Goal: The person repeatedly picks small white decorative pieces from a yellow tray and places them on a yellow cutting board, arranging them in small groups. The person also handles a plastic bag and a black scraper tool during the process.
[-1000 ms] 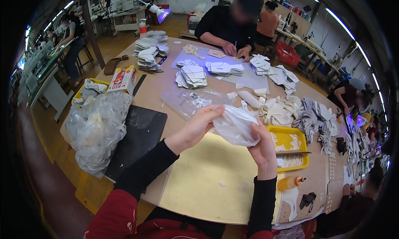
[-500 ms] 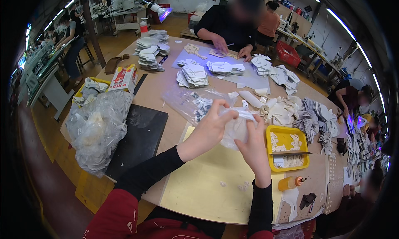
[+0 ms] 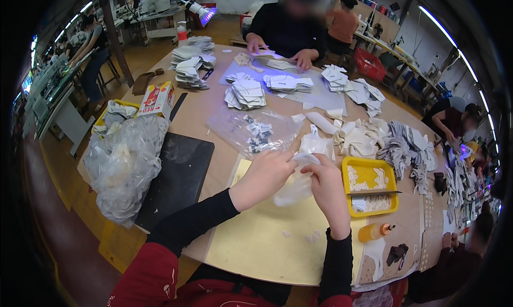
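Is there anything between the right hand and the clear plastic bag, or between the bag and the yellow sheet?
Nothing visible: the right hand touches the plastic bag, and no object shows between bag and yellow sheet. Pale pieces lie on the sheet, nearer the person.

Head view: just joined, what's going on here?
The person's left hand and right hand both pinch a translucent white plastic bag, held above a pale yellow flat sheet on the brown table. To the right sits a yellow plastic tray with small white pieces. Across the table, a co-worker in black handles pale flat pieces.
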Action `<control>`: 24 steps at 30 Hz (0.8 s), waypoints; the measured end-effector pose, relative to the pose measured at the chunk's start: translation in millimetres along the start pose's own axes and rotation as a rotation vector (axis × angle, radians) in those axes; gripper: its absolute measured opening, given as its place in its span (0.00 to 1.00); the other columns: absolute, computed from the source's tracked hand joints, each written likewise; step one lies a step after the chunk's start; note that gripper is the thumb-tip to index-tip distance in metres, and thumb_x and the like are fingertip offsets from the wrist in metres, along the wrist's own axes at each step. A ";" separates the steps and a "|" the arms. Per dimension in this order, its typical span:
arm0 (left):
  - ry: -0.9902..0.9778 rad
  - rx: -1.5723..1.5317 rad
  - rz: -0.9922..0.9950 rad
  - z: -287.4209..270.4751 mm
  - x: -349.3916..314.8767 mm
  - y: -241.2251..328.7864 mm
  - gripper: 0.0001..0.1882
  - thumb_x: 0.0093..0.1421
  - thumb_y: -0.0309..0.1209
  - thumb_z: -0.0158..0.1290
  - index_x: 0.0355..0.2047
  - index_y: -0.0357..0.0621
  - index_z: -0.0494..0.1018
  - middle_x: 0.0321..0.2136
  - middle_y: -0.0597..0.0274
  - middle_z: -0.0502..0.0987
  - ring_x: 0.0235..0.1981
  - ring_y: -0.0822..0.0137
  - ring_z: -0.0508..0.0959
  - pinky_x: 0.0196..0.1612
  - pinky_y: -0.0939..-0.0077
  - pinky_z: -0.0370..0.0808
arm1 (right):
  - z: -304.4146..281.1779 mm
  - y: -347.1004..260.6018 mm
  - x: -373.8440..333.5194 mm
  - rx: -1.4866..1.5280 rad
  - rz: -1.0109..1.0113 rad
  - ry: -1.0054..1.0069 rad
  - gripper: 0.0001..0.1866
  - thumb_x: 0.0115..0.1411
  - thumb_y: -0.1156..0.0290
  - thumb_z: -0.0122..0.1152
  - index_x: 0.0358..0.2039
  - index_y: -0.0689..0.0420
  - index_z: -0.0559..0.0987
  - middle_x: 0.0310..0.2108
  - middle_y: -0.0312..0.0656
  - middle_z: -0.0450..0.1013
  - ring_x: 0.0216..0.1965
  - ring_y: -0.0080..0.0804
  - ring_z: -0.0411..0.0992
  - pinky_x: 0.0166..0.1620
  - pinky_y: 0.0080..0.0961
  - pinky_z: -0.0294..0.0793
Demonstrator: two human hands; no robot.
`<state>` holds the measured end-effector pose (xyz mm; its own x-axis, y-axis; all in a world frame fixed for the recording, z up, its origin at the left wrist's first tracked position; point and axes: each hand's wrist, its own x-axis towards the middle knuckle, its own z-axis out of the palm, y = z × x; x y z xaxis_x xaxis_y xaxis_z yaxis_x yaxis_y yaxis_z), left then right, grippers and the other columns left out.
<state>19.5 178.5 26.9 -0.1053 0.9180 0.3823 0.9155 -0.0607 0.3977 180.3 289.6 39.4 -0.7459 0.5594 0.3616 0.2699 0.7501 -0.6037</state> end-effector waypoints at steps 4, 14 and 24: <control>0.075 -0.194 -0.131 18.7 2.1 -15.2 0.08 0.61 0.25 0.58 0.41 0.39 0.79 0.41 0.58 0.80 0.42 0.56 0.81 0.48 0.61 0.77 | 14.8 -0.5 -1.2 -0.072 0.005 0.076 0.16 0.54 0.88 0.53 0.39 0.61 0.84 0.54 0.56 0.75 0.49 0.53 0.77 0.52 0.40 0.76; -0.095 -1.979 -0.439 -1.6 18.6 -59.0 0.07 0.66 0.26 0.57 0.43 0.41 0.80 0.39 0.70 0.77 0.38 0.75 0.78 0.48 0.76 0.76 | 3.5 49.4 4.7 -0.117 0.214 0.127 0.18 0.56 0.84 0.59 0.46 0.56 0.84 0.41 0.49 0.80 0.39 0.43 0.79 0.43 0.31 0.76; 0.153 -0.481 -0.235 15.2 10.8 -24.1 0.18 0.62 0.20 0.53 0.52 0.40 0.80 0.43 0.55 0.75 0.41 0.60 0.80 0.44 0.69 0.76 | 24.5 12.3 12.6 0.772 0.400 0.184 0.21 0.63 0.84 0.58 0.57 0.61 0.79 0.47 0.39 0.76 0.37 0.24 0.74 0.40 0.21 0.73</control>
<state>2.2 195.8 8.8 -0.3731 0.8632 0.3402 0.5844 -0.0662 0.8088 159.3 297.3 19.1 -0.5557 0.8266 0.0891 -0.0459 0.0765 -0.9960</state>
